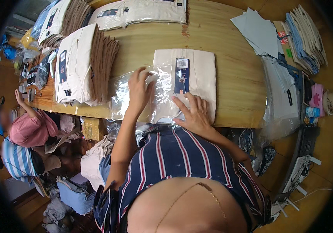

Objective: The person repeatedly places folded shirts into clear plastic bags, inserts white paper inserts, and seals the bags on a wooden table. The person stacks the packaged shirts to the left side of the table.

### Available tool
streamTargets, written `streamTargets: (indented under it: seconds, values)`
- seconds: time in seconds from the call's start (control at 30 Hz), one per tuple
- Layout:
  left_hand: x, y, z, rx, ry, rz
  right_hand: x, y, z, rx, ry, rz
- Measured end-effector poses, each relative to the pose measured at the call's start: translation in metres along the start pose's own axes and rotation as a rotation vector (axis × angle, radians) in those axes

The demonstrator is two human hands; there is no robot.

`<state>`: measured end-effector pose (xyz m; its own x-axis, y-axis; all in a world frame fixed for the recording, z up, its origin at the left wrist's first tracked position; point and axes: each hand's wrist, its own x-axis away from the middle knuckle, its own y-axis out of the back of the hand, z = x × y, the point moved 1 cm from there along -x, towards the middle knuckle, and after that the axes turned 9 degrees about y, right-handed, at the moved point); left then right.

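1. Reaching forward, the left hand (140, 86) pinches the edge of a clear plastic bag (133, 95), fingers curled shut on it.
2. The right hand (194, 112) lies flat, fingers spread, pressing the folded cream garment (197, 77).
3. The garment sits partly inside the bag near the wooden desk's (236, 77) front edge.
4. Stacked folded clothes (83, 64) lie to the left.

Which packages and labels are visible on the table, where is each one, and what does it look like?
Clear bag: table centre, glossy, crumpled, half over the cream garment; left hand grips it, right hand presses the garment.
Hang tag: on that garment, narrow dark blue strip, white patch on top.
Tag: on the left cream stack, dark blue, upright.
Bagged garment: top edge, cream, small dark tags.
Paper sheets: upper right, pale grey, fanned.
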<state>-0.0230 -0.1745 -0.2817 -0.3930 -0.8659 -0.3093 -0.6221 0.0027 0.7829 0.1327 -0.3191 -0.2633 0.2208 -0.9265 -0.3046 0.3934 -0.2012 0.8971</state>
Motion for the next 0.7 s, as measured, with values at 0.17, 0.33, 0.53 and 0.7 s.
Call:
streamTargets:
  seconds: [0.17, 0.33, 0.53, 0.7]
  values:
    - [-0.041, -0.024, -0.011, -0.075, -0.232, 0.279, 0.007, -0.012, 0.008, -0.128, 0.178, -0.09]
    - [-0.074, -0.044, -0.015, -0.062, -0.404, 0.572, 0.017, -0.018, 0.008, -0.069, 0.038, -0.161]
    - [-0.101, -0.062, -0.023, 0.249, -0.233, 0.847, 0.04, -0.021, -0.01, -0.879, -0.612, -0.557]
    - [-0.108, -0.066, -0.036, 0.325, -0.23, 0.742, 0.059, -0.008, -0.039, -1.243, -0.754, -0.789]
